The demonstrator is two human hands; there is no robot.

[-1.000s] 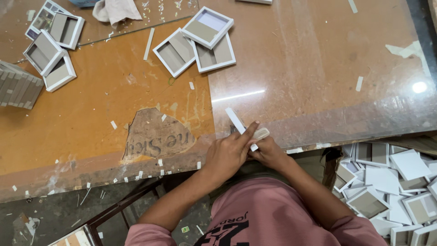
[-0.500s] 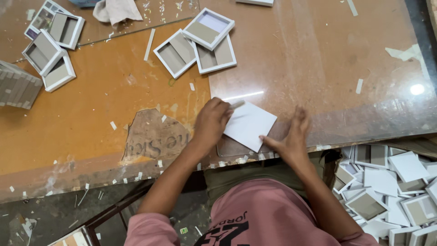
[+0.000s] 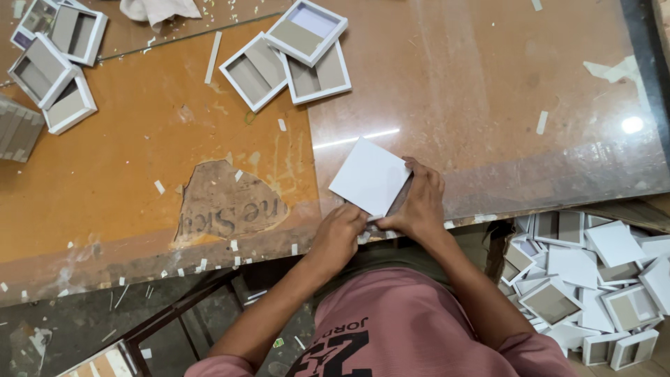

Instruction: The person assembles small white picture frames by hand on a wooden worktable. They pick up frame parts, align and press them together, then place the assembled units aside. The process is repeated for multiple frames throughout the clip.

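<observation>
A white square card piece [image 3: 370, 176] lies flat near the front edge of the glass-topped table [image 3: 488, 84]. My left hand [image 3: 340, 232] pinches its near corner at the table edge. My right hand [image 3: 421, 202] presses against its right side, fingers curled over the edge. Both hands touch the same white piece. What lies under the piece is hidden.
Three shallow white-rimmed box trays [image 3: 293, 52] lie at the back centre, more trays [image 3: 52, 59] at the back left. A heap of several white boxes [image 3: 593, 279] sits below the table at right. White paper scraps dot the orange surface [image 3: 139, 139]; a torn patch [image 3: 227, 206] shows brown board.
A second ago both hands held a narrow white strip together. Then the white square lay flat with hands apart on its sides. Now both hands have closed in on its near edge.
</observation>
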